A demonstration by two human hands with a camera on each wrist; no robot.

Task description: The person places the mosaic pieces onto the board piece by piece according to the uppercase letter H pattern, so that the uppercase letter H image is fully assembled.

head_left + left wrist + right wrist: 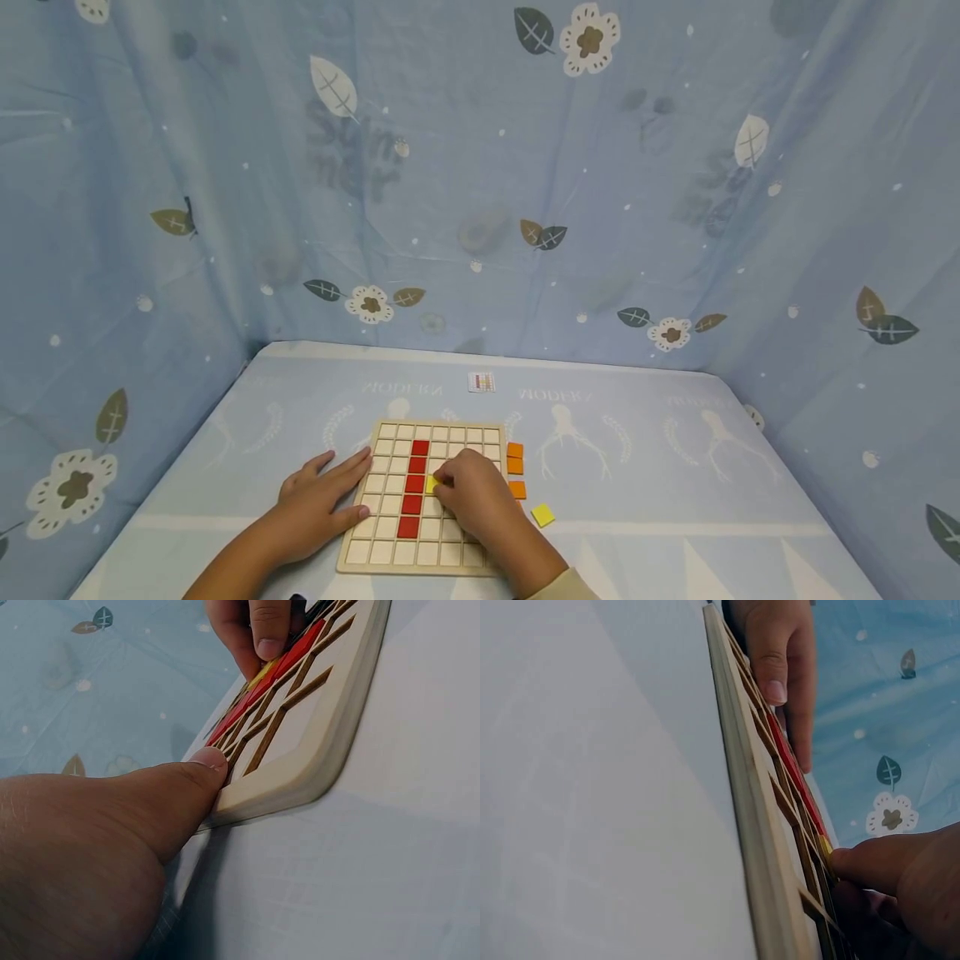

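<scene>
A wooden grid board lies on the table, with a column of several red square tiles in its cells. My right hand reaches over the board from the right, thumb and fingertips pinching a yellow square tile at the cell just right of the middle red tile. The right wrist view also shows this yellow tile at the thumb tip. My left hand rests at the board's left edge, fingers spread; its thumb touches the frame. Cells under my right hand are hidden.
Several orange tiles sit along the board's right side, one partly covered by my right wrist. Another yellow tile lies beyond them, farther right. A small pattern card is behind the board. Blue printed curtain encloses the table's back and sides.
</scene>
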